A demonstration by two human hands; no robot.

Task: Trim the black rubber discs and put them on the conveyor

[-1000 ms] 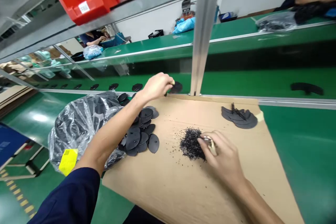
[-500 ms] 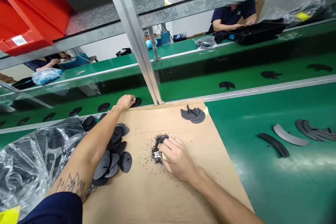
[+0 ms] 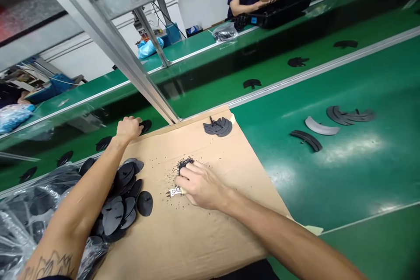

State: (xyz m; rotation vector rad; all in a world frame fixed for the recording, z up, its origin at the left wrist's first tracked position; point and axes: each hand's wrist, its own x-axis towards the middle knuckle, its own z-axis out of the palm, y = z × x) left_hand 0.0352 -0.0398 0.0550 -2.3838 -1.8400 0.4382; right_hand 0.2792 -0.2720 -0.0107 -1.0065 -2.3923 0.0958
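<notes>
Bench: a green conveyor belt [image 3: 357, 175] is carrying my cardboard sheet [image 3: 193, 245] and curved dark strips [image 3: 306, 140]
Sheet: black discs [image 3: 113, 218], black crumbs [image 3: 185, 164] and a small dark stack [image 3: 218, 127] are lying on it

Bright, even light, overhead by the reflections. Broad white glare across the green belt [image 3: 351, 148]. Only soft, faint shadow under the right hand [image 3: 201, 186]. Good sharpness on the cardboard [image 3: 197, 236]; slight softness in the far background. Strong wide-angle distortion: steel post [image 3: 108, 48] leaning, belt edges stretched toward the frame corners. Glossy highlights on the plastic bag [image 3: 26, 223].
</notes>
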